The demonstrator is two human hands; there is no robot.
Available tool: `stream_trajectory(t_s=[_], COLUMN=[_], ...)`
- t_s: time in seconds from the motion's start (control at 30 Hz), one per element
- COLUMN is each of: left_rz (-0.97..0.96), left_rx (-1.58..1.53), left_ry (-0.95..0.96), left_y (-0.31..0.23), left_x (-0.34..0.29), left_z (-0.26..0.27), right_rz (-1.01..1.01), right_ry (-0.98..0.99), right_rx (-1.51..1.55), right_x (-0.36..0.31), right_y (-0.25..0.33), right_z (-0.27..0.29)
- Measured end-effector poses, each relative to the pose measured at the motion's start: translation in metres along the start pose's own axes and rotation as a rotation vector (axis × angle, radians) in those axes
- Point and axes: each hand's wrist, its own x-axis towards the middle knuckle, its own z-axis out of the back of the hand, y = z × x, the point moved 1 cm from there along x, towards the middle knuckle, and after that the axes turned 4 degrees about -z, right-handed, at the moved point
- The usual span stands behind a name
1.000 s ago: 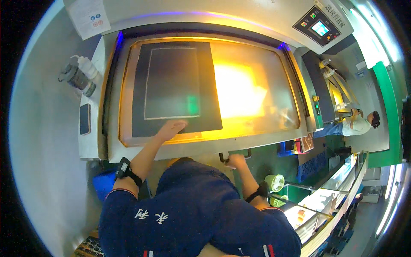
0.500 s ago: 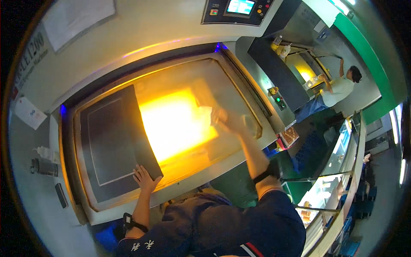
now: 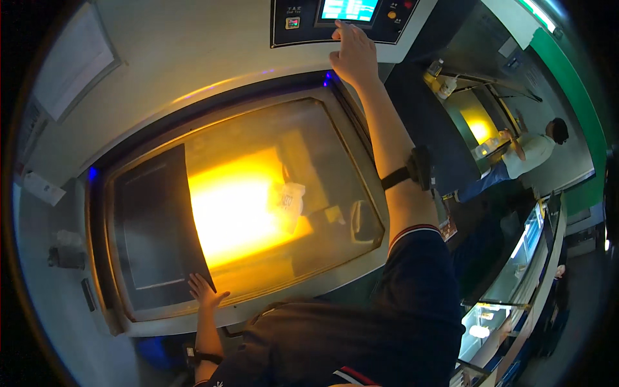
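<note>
A big machine with a glowing yellow glass bed (image 3: 258, 206) lies in front of me. A dark rectangular sheet (image 3: 151, 229) lies on the left part of the glass. My left hand (image 3: 205, 293) rests flat with spread fingers on the sheet's near right corner. My right hand (image 3: 353, 55) reaches up to the black control panel (image 3: 293, 22) at the top, fingertips at the lower edge of its lit screen (image 3: 348, 9). Both wrists carry dark bands. A small white slip (image 3: 289, 200) lies on the glass near the middle.
The machine's grey frame (image 3: 97, 258) surrounds the glass. Papers (image 3: 71, 61) hang on the wall at the upper left. To the right, another person (image 3: 522, 158) in a light shirt stands at a second lit machine (image 3: 474, 122). Glass-topped benches (image 3: 516, 264) run along the lower right.
My right hand has gone from the front edge, over the glass, up to the control panel. My left hand has slid to the sheet's near right corner. My head has turned right.
</note>
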Motion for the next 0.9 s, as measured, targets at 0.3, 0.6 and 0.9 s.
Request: stream_trajectory(t_s=[0.3,0.6,0.9], left_rz=[0.142,0.167,0.059], left_rx=[0.039,0.055,-0.050], left_ry=[0.174,0.219,0.040], left_y=[-0.011,0.004,-0.017], left_x=[0.009,0.010,-0.007], left_z=[0.011,0.004,0.006], right_rz=[0.103,0.133,-0.212], right_ry=[-0.119,-0.115,1.060], right_rx=[-0.020,0.152,0.795], right_x=[0.039,0.032,-0.340], right_y=[-0.040,-0.024,0.061], right_z=[-0.072,-0.057,0.028])
